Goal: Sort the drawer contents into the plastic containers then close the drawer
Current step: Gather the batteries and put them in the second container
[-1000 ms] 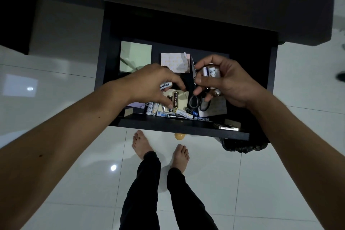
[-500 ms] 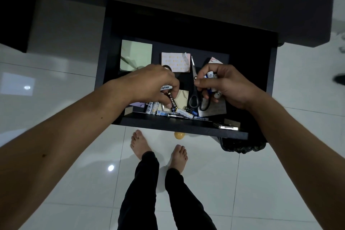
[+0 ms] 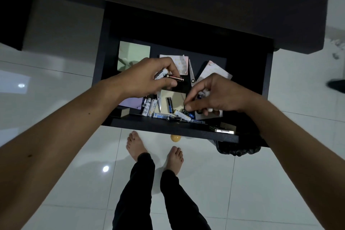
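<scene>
Head view shows the left hand higher above the open drawer than half a second ago: then it pinched a dark battery down among the loose ones near the front edge, now it holds that dark battery up over the middle of the drawer, fingers curled round it and round a white battery tucked against the palm. The dark battery juts out past the fingertips, its long axis nearly level and its gold-capped end pointing right, towards the other hand. The right hand has dropped from the scissors' blades to the front of the drawer (it was higher and further back a moment ago); its thumb and forefinger pinch something small and dark that I cannot identify, while the curled fingers keep several white batteries bunched in the palm. Just left of that pinch a black-and-blue battery lies on a beige note, long axis running front to back. More white batteries lie scattered along the front wall. Beyond the hands lie a green note pad and a scissor blade.
</scene>
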A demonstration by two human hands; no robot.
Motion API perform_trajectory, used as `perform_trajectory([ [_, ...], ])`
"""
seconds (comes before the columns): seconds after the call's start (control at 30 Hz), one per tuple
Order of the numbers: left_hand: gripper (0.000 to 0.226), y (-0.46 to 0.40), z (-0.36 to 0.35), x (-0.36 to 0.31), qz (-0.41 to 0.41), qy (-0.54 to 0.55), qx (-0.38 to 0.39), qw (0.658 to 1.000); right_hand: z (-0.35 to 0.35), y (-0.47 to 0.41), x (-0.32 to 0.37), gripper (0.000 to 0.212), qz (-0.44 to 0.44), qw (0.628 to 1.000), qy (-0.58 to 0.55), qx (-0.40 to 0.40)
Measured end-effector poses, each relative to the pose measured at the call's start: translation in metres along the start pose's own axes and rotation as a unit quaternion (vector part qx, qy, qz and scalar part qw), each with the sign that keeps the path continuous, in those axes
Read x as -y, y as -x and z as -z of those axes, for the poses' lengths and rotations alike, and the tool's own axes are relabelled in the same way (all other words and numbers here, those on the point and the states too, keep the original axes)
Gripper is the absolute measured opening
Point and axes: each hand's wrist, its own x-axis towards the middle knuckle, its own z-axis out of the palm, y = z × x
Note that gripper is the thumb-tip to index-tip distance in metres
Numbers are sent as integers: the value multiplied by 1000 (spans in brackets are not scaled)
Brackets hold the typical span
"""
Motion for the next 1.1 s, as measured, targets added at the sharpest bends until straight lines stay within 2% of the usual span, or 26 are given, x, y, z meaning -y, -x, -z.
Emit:
perform_trajectory([
  [0.17, 17, -1, 0, 1, -16, 33, 26, 999, -15, -10, 2, 27, 8, 977, 212, 9],
  [0.27, 29, -1, -1, 0, -15, 48, 27, 998, -16, -14, 1, 28, 6, 973, 232, 12],
  [0.37, 24, -2, -1, 0, -6, 53, 14, 998, -15, -16, 0, 23, 3, 970, 242, 33],
  [0.47, 15, -2, -1, -1, -3, 55, 12, 998, -13, -16, 0, 16, 8, 971, 227, 77],
  [0.6, 12, -2, -2, -1, 17, 60, 15, 998, -7, -13, 2, 13, 13, 973, 208, 95],
  [0.7, 15, -2, -2, -3, 21, 64, 3, 998, -1, -7, 2, 12, 12, 988, 124, 87],
  [0.8, 7, -2, -2, -2, 20, 77, 12, 997, 6, 3, 0, 14, 22, 997, 45, 61],
  [0.9, 28, 0, -2, -2, 16, 96, 27, 995, 13, 12, 0, 17, 32, 998, -21, 51],
  [0.97, 34, 1, -3, -4, 16, 121, 42, 992, 15, 15, -2, 21, 39, 995, -74, 46],
  [1.1, 22, 5, -5, -6, 26, 139, 68, 988, 18, 19, -4, 34, 31, 993, -108, 35],
])
